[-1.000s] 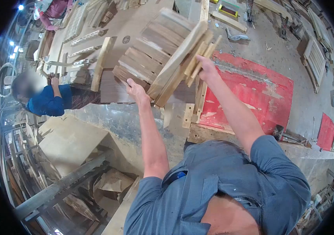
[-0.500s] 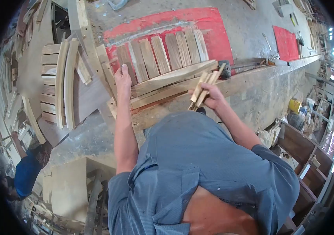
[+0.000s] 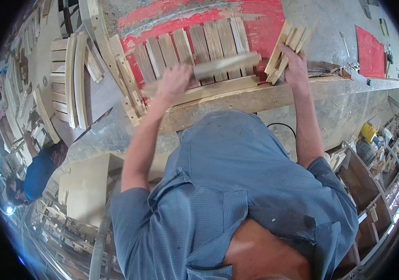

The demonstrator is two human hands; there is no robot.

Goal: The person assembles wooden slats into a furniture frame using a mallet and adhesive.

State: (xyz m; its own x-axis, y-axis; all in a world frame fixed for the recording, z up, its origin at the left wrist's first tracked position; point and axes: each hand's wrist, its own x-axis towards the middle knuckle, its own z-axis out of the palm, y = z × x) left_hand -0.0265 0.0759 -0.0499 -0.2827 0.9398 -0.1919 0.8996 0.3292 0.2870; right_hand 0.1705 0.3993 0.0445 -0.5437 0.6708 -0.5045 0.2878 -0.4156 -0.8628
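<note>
My left hand [image 3: 175, 84] is closed on a long wooden rail [image 3: 225, 65], blurred by motion, that lies across the lower ends of the row of slats. These wooden slats [image 3: 199, 41] stand side by side on a red sheet [image 3: 267, 23]. Just below them another rail [image 3: 223, 90] runs along the table edge [image 3: 318, 92]. My right hand [image 3: 295, 67] grips a bundle of short wooden sticks [image 3: 286, 46], fanned out over the right part of the red sheet.
At the left sits a slatted piece with curved rails [image 3: 79, 79]. A second red sheet [image 3: 370, 51] lies at the right. A person in a blue shirt [image 3: 38, 177] is at the lower left. Shelving [image 3: 360, 175] stands at the lower right.
My left hand has moved right and now holds a rail lifted over the slats. My right hand has carried the sticks up and to the right.
</note>
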